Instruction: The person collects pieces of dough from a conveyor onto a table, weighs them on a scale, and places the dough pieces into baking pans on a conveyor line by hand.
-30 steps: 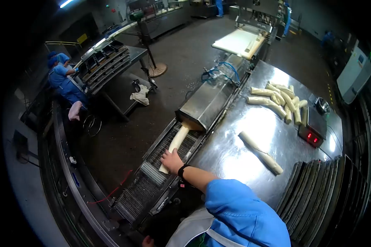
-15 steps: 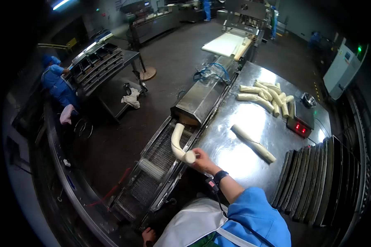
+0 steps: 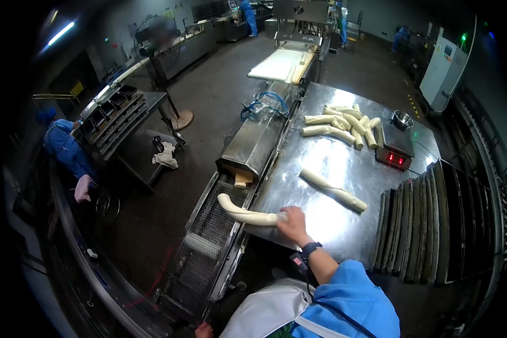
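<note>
On the table (image 3: 343, 160) we count one lone roll (image 3: 333, 191); right hand (image 3: 293, 224) grips one bent roll (image 3: 247, 214); left hand (image 3: 204, 330): grip unclear.

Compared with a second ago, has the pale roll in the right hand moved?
Yes: the pale roll has swung crosswise over the mesh conveyor, its held end now over the steel table.

Cream dough roll (image 3: 245, 215), grey mesh-patterned belt (image 3: 208, 224), bright blue sleeve (image 3: 352, 298), red scale digits (image 3: 396, 160)

The head-worn camera looks forward and down over conveyor (image 3: 192, 276) and table (image 3: 321, 217).
</note>
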The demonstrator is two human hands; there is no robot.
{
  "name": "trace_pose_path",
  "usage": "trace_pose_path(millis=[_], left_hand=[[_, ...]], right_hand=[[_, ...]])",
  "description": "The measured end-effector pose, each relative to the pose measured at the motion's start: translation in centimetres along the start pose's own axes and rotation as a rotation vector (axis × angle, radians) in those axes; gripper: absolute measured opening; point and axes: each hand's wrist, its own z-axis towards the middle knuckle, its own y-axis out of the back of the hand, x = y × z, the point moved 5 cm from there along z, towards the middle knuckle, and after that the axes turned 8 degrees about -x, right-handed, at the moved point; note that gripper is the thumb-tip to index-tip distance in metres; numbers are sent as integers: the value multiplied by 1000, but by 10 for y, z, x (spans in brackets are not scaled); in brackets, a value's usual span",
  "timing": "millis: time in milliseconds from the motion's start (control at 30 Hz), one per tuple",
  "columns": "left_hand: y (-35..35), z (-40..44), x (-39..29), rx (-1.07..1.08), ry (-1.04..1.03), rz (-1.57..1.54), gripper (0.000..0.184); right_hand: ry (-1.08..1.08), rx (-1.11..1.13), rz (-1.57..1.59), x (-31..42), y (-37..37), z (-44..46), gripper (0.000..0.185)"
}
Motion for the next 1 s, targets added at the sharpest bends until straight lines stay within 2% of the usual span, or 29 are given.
trace_pose_path(millis=[33, 67, 100, 133, 233, 300, 333, 400, 467, 567, 633, 667, 733, 767, 800, 867, 900, 933, 967, 1000], left_hand=[[2, 5, 11, 144, 268, -265, 8], [2, 6, 11, -28, 158, -174, 8], [2, 1, 8, -121, 68, -78, 8], [-1, -4, 2, -157, 11, -18, 9], [-13, -38, -18, -188, -108, 51, 10], [-25, -66, -40, -206, -164, 54, 11], [-29, -79, -47, -216, -190, 52, 12], [-37, -99, -59, -240, -228, 51, 13], [-43, -117, -76, -258, -289, 40, 14], [-49, -121, -93, -237, -402, -3, 16], [-31, -65, -76, -70, -204, -105, 17], [-31, -42, -59, 81, 5, -211, 18], [-57, -93, -142, -79, -387, 211, 16], [-65, -99, -163, -7, -292, 194, 19], [-73, -105, -183, 62, -196, 176, 22], [-109, -168, -278, -46, -333, 344, 26], [-95, -111, -248, 10, -365, 284, 25], [-94, -80, -254, 36, -565, 403, 26], [-91, -45, -250, 8, -519, 266, 25], [-102, -59, -282, -51, -599, 345, 19]], right_hand=[[22, 125, 7, 24, -11, 8, 38], [30, 290, 2, 34, -37, 6, 41], [140, 359, -130, 56, -48, 5, 47], [159, 468, -252, 64, -64, 4, 52], [229, 493, -283, 59, -91, 9, 50], [-53, 562, -7, 39, -100, 18, 47], [-52, 561, -7, 26, -99, 25, 47], [-367, 595, 156, -18, -86, 33, 42], [-598, 611, 300, -58, -56, 29, 49], [-533, 525, -60, -92, 11, 26, 59], [-540, 460, -277, -97, 53, 26, 63], [-557, 476, -329, -101, 67, 25, 56], [-317, 271, -405, -103, 94, 29, 49], [-331, 294, -424, -99, 110, 38, 65], [-337, 291, -428, -103, 117, 40, 65], [-239, 205, -671, -110, 132, 42, 95], [-251, 228, -695, -123, 127, 38, 115], [-256, 233, -695, -122, 126, 40, 115], [-312, 321, -637, -125, 120, 45, 110], [-363, 413, -579, -124, 113, 50, 105]])
